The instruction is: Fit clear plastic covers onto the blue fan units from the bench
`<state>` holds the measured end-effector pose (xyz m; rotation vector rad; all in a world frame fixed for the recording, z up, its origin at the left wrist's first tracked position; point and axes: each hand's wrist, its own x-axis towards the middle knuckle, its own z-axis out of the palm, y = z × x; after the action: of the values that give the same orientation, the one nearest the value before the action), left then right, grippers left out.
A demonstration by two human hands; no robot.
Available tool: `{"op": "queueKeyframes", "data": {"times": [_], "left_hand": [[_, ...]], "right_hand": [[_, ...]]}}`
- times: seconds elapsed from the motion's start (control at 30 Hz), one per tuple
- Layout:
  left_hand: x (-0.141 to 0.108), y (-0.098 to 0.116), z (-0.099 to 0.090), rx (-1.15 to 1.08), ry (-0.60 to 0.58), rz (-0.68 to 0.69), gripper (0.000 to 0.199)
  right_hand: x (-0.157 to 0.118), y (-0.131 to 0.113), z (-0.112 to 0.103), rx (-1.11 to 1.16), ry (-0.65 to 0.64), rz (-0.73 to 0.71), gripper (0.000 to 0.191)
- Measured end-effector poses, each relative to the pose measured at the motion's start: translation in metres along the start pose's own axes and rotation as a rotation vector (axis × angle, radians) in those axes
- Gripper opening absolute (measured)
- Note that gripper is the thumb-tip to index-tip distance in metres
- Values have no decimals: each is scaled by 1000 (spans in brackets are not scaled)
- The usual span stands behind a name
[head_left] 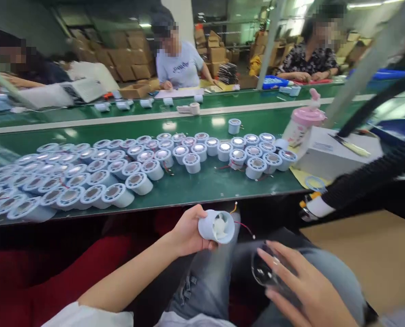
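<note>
My left hand [191,234] is wrapped round a light-blue fan housing [207,225], held above my lap. Its open end faces me and shows a white fan impeller [220,225] inside. Red and yellow wires with small connectors stick out to its right. Lower right, my right hand [301,284] has its fingers around a clear, rounded plastic piece [265,272], partly hidden by the fingers and blurred. A gap separates the two hands. Many similar light-blue housings [192,162] stand on the green conveyor belt [175,188] in front of me.
At the right stand a white box [338,152] with a cutter on it and a pink-lidded bottle [301,125]. A black flexible hose [376,175] reaches in from the right, above a cardboard box [369,254]. Several co-workers [180,63] sit across the belt.
</note>
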<state>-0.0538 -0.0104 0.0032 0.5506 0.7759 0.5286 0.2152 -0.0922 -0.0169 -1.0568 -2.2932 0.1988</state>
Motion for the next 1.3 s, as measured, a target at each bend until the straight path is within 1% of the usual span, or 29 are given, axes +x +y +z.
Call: {"op": "queueKeyframes", "data": {"times": [0.03,0.1,0.17,0.2,0.27,0.33,0.4,0.47,0.53,0.6,0.63,0.67,0.7,0.77,0.83,0.9,0.93,0.97,1.03,1.1,1.17,1.23,1.3], "left_hand": [[11,-6,6,-6,-71,-83,47],[26,-15,20,103,-146,-175,48],[34,-18,35,300,-181,-188,41],[35,-17,42,413,-197,-164,36],[34,-14,54,647,-231,-64,28],[31,-9,62,861,-228,89,25],[28,-7,65,1048,-182,267,26],[27,-6,63,1166,-151,417,31],[26,-6,58,1196,-151,516,41],[26,-8,54,1181,-142,533,54],[27,-9,52,1179,-124,517,55],[27,-10,51,1179,-103,493,51],[28,-10,50,1177,-82,466,43],[31,-12,49,1157,-75,399,28],[34,-14,49,1116,-106,277,29],[38,-15,49,1091,-147,143,33],[39,-15,49,1097,-166,117,33],[40,-15,50,1122,-189,136,32],[40,-15,51,1227,-227,264,26],[38,-14,54,1351,-212,404,20],[37,-15,55,1408,-167,479,18],[37,-16,55,1363,-139,526,18],[40,-18,52,1265,-105,553,22]], "right_hand": [[3,-2,2,-30,-26,13,41],[9,-5,4,-104,-50,92,50],[14,-5,4,-165,-61,225,52],[15,-4,2,-167,-80,288,48],[14,-2,-3,-74,-153,386,36],[11,0,-10,125,-219,454,21],[9,0,-16,323,-246,507,11],[9,-2,-18,425,-236,557,5],[9,-5,-17,388,-187,593,8],[9,-7,-15,247,-108,576,14],[8,-8,-15,165,-75,533,18],[8,-8,-14,89,-51,472,22],[8,-7,-15,23,-36,408,27],[8,-5,-16,-83,-21,313,34],[9,-3,-17,-151,-16,282,32],[10,-2,-17,-171,-23,271,29],[10,-1,-16,-164,-32,270,29],[9,-1,-16,-145,-49,277,30],[9,-1,-15,-72,-102,324,27],[7,-1,-14,47,-183,401,16],[6,0,-13,182,-252,478,6],[6,1,-13,301,-259,552,6],[7,2,-13,400,-216,618,7]]}}
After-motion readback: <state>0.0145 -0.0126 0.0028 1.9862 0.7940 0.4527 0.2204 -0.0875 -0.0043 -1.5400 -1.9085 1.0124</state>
